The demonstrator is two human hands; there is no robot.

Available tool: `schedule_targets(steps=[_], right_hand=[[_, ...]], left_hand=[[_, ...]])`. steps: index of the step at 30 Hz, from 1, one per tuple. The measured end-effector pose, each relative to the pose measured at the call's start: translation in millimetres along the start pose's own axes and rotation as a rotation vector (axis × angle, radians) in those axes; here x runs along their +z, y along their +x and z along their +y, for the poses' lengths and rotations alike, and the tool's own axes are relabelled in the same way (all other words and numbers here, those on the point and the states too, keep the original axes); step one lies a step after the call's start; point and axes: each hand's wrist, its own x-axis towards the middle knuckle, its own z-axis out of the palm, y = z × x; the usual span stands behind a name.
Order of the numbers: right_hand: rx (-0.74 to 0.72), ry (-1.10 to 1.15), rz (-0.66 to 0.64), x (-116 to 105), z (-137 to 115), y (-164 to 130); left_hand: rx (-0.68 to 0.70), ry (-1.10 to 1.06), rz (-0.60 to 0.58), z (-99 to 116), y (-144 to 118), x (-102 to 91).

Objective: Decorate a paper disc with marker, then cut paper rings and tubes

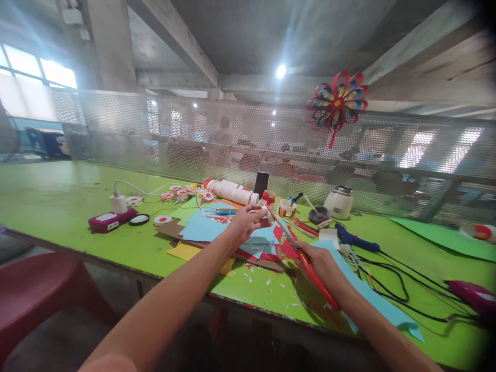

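My left hand (248,226) is raised over a stack of light blue paper (205,228), its fingers closed on a small white piece of paper (265,210). In my right hand (323,266) is a pair of scissors (315,279) with red handles, its blades pointing up and left toward that piece. Whether the blades touch the paper, I cannot tell. Red paper scraps (289,249) lie below the blades. Under my right forearm, a long light blue sheet (372,297) spreads to the table edge.
On the green table (240,289) are white rolls (232,192), a phone (261,183), a paper cup (287,208), a grey bowl (319,214), a white jar (339,202) and a blue glue gun (356,238). Left stands a purple power strip (112,220). A paper flower (338,103) hangs on the mesh partition (232,139).
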Motion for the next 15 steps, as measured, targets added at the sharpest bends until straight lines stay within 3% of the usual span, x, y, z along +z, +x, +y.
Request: schedule_targets(steps=[15], right_hand=[[0.000, 0.002, -0.011, 1.3, 4.9, 0.0]], left_hand=[[-0.013, -0.029, -0.001, -0.4, 3.8, -2.1]])
